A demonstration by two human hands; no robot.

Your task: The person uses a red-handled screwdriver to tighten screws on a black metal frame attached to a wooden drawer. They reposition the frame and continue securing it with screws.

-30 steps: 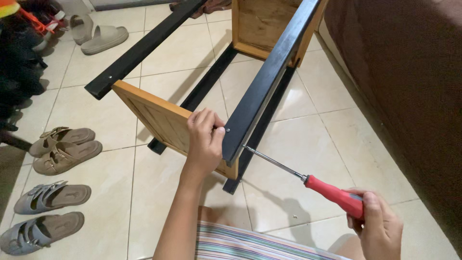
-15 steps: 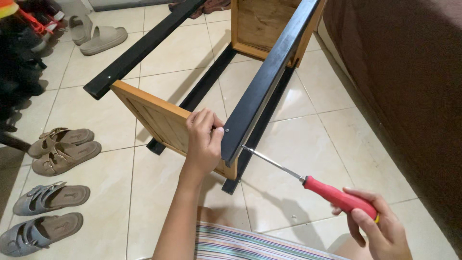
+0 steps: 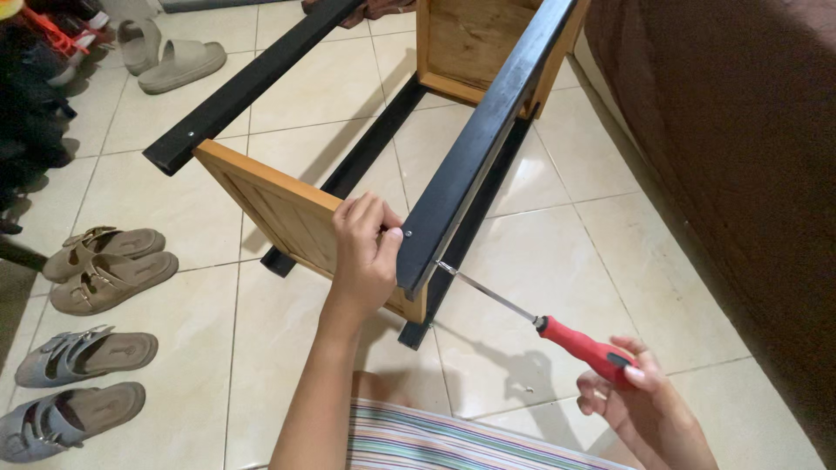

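Here, on a tiled floor [image 3: 261, 374], I look down from the head camera at my two bare hands working on a piece of furniture lying on its side. My left hand [image 3: 364, 252] is curled over the top edge of an orange wooden panel [image 3: 270, 209], fingers bent and pressed together, the thumb close to a small pale screw head [image 3: 409, 233] in the end of a black rail [image 3: 488, 130]. My right hand [image 3: 640, 405] sits low at the right, its fingers loosely wrapped around the red handle of a screwdriver [image 3: 579, 341]; the grip looks light, held by the fingertips more than the palm. The screwdriver's thin metal shaft [image 3: 488, 292] slants up and left, its tip meeting the underside of the black rail just beside the wooden panel's corner. A second black rail [image 3: 252, 83] runs along the panel's far end, and two more black bars [image 3: 366, 161] lie on the floor beneath. A second wooden panel [image 3: 475, 43] stands at the top of the frame. Two pairs of brown sandals [image 3: 104, 265] and grey sandals [image 3: 78, 383] line the left side, with pale slippers [image 3: 170, 57] farther up. A dark brown sofa [image 3: 740, 157] fills the right edge, and striped fabric [image 3: 453, 439] shows at the bottom
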